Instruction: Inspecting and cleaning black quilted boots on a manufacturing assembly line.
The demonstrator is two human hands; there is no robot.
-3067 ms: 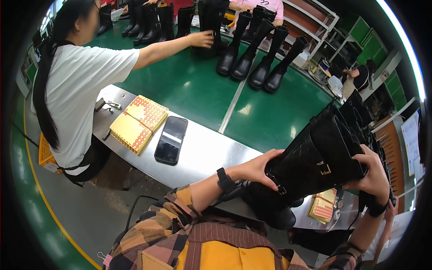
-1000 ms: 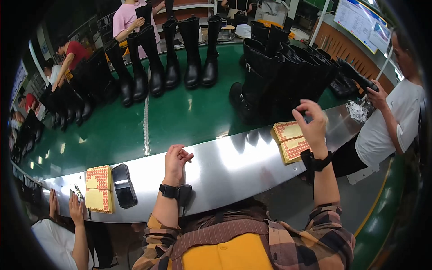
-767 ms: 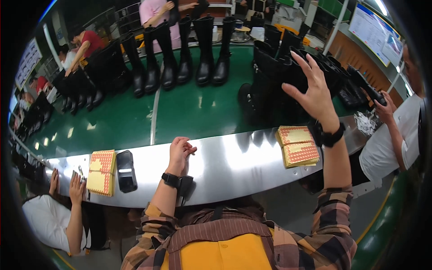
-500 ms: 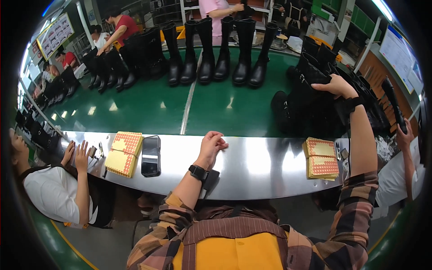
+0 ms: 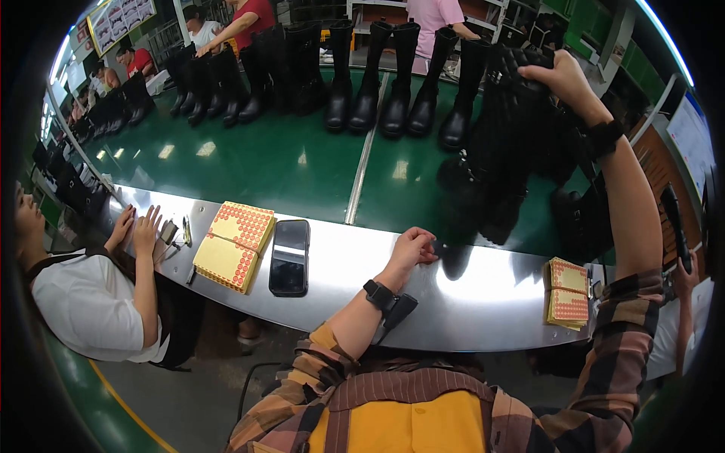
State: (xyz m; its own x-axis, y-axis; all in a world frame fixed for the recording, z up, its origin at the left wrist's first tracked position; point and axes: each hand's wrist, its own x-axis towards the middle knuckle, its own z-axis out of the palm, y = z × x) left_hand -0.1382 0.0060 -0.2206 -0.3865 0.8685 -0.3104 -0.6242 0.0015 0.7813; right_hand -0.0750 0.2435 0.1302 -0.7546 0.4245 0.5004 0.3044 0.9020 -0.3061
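1. Right hand (image 5: pixel 563 79): I see it reach forward to the upper right, closed on the top of a dark boot shaft. The thumb lies along the near side; the other fingers are largely hidden. A dark wristband (image 5: pixel 604 137) circles the wrist.
2. Held item: the black boot (image 5: pixel 502 140) is below and left of this hand, over the right part of the green work surface (image 5: pixel 287 170). Its outline merges with other dark boots there, so I cannot say for certain how many are gripped or whether a sole touches the surface.
3. Left hand (image 5: pixel 411 248): I find it over the metal ledge (image 5: pixel 347 264), fingers curled inward, grip narrow. I cannot tell whether the fingertips pinch anything. A dark watch (image 5: pixel 380 297) sits on the wrist.
4. Ledge, left section: a black phone (image 5: pixel 290 258) lies flat just beside a banded stack of yellow sheets (image 5: pixel 226 257) with red dots.
5. Ledge, right section: a second yellow stack (image 5: pixel 568 302) lies near the right forearm.
6. Green surface, far side: a row of upright boots (image 5: pixel 398 87) stands left of the held boot.
7. Left edge: a co-worker in a white shirt (image 5: pixel 91 309) rests both hands at the ledge.
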